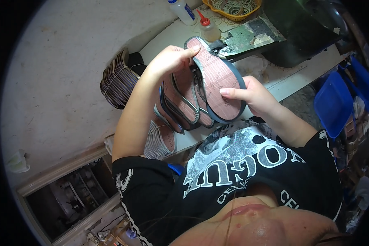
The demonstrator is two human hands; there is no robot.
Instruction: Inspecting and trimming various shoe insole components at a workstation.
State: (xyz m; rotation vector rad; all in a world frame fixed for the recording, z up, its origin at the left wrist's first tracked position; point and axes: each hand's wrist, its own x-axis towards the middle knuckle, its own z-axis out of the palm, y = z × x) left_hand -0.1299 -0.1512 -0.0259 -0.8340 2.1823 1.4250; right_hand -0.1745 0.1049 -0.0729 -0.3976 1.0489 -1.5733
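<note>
Between both hands I hold a sandal insole (219,84), its pink, faintly printed face toward me and a dark rim round its edge. My left hand (174,59) pinches the narrower upper end, thumb on the pink face. Toward the wider lower end, my right hand (254,96) grips the right edge, its thumb pressed flat on the pink surface. A black strap (217,46) sticks out near the top. Just left of it, several more pink insoles (186,92) with dark, pale-lined edges stand close together. The fingers behind the held insole are mostly hidden.
Beyond my hands, a red-capped squeeze bottle (209,30), a white-and-blue bottle (182,12) and a yellow basket (235,16) stand on the white table (160,43). Bundled insoles (119,80) lean by the wall at left. Blue plastic trays (334,104) are at right.
</note>
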